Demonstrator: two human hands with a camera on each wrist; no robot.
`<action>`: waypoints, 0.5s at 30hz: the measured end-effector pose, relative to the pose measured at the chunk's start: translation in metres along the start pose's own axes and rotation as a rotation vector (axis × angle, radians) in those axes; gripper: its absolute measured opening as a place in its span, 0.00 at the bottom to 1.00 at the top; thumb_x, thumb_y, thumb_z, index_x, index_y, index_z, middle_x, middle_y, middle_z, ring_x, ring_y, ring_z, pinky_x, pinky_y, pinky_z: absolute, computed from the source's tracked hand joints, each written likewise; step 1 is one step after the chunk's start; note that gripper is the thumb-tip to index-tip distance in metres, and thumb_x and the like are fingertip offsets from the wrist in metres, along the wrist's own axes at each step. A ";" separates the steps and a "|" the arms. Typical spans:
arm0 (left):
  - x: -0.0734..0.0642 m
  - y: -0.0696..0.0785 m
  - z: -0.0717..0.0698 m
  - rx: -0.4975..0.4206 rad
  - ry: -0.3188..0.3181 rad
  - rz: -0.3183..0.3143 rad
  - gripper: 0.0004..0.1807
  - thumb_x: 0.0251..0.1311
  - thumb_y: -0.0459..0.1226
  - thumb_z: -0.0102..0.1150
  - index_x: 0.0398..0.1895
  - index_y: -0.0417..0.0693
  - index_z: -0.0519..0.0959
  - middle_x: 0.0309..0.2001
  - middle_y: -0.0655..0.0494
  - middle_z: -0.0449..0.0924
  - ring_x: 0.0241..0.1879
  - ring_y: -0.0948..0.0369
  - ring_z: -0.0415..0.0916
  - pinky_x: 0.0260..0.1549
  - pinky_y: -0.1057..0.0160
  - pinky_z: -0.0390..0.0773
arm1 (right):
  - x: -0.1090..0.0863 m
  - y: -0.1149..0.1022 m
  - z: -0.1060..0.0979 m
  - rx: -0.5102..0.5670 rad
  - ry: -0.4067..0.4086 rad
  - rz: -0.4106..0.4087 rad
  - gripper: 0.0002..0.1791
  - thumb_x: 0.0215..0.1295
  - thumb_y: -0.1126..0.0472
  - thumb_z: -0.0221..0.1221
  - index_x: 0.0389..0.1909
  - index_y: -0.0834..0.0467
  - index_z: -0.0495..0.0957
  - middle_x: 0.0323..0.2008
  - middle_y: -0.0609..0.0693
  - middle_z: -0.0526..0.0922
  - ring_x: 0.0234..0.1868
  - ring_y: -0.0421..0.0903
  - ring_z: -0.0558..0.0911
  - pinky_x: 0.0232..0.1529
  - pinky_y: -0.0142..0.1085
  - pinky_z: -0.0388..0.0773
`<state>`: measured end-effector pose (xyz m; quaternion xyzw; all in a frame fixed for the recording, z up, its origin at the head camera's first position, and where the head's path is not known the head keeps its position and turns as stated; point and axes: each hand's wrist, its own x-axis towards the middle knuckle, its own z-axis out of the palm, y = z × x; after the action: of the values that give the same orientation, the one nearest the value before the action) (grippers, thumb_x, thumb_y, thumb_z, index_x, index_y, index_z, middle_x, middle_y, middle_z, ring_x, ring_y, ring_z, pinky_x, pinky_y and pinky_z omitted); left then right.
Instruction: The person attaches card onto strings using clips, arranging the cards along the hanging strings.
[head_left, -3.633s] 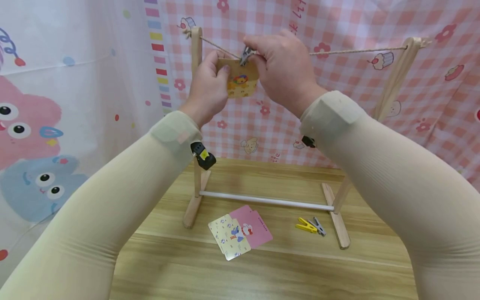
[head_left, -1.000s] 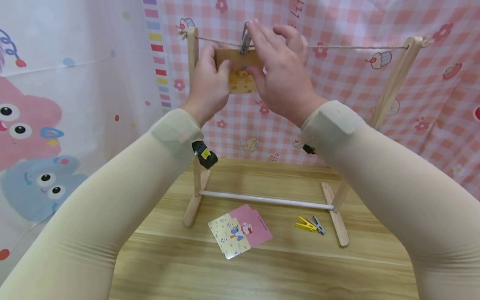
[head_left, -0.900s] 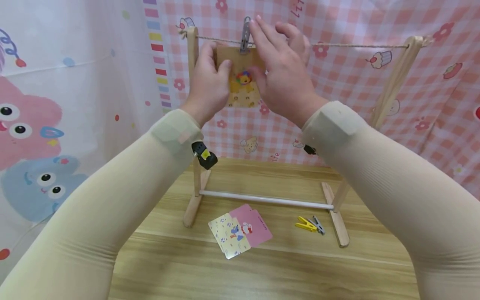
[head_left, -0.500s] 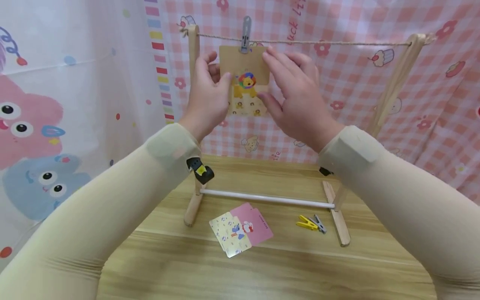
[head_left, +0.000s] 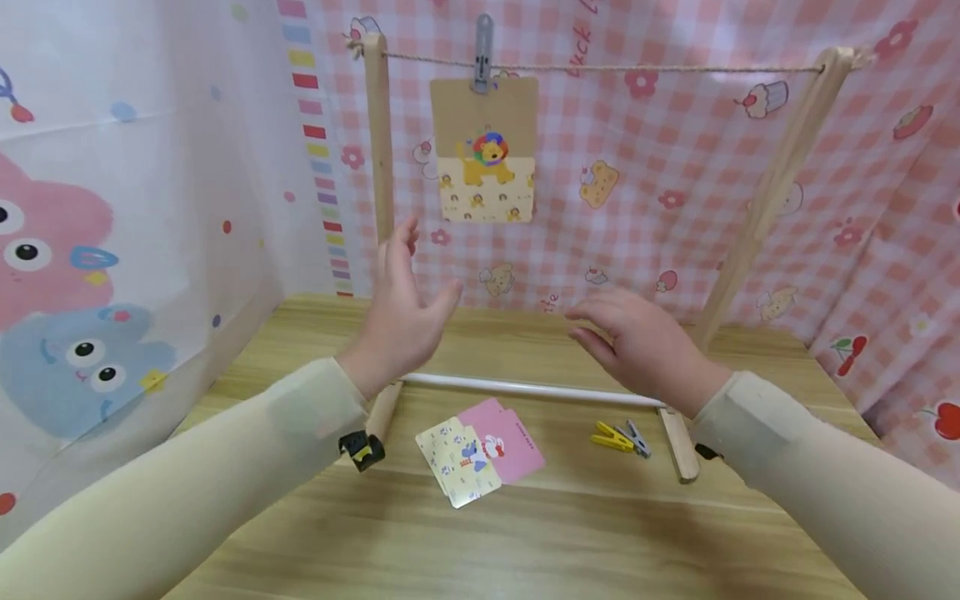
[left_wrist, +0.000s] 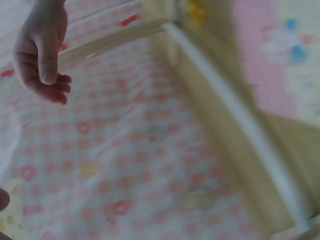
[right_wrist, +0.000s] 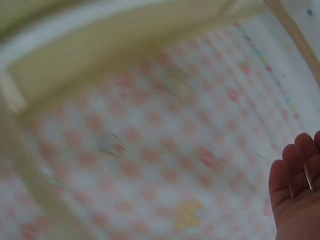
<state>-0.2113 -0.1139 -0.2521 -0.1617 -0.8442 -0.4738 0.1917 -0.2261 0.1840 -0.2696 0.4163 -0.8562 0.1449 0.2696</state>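
A tan card with a cartoon lion (head_left: 486,154) hangs from the twine (head_left: 637,68), held by a grey clothespin (head_left: 483,54) at its top edge. Below and left of it, my left hand (head_left: 401,308) is in the air with relaxed fingers, touching nothing. My right hand (head_left: 637,342) hovers above the rod on the right, fingers loosely bent, holding nothing. On the table lie overlapping cards, a pink card (head_left: 513,446) and a cream card (head_left: 457,462). Right of them rest a yellow clothespin (head_left: 612,437) and a second grey clothespin (head_left: 637,437).
The twine runs between two wooden posts, a left post (head_left: 378,137) and a right post (head_left: 780,183). A white rod (head_left: 532,388) joins their feet low over the wooden table (head_left: 525,542). A pink checked cloth (head_left: 637,225) hangs close behind.
Both hands have let go of the lion card and come down, the right one also moving right. The card hangs from its clothespin on the twine, upright and fully visible.
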 end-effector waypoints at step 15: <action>-0.062 -0.064 0.042 0.524 -0.607 0.014 0.45 0.68 0.52 0.69 0.82 0.51 0.60 0.79 0.43 0.62 0.77 0.42 0.62 0.74 0.39 0.68 | -0.078 0.015 0.047 -0.017 -0.319 0.188 0.09 0.68 0.58 0.71 0.45 0.57 0.87 0.40 0.47 0.87 0.43 0.46 0.84 0.44 0.44 0.85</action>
<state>-0.1934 -0.1157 -0.3492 -0.2457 -0.9536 -0.1719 -0.0284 -0.2146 0.2207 -0.3535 0.3500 -0.9243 0.0946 0.1193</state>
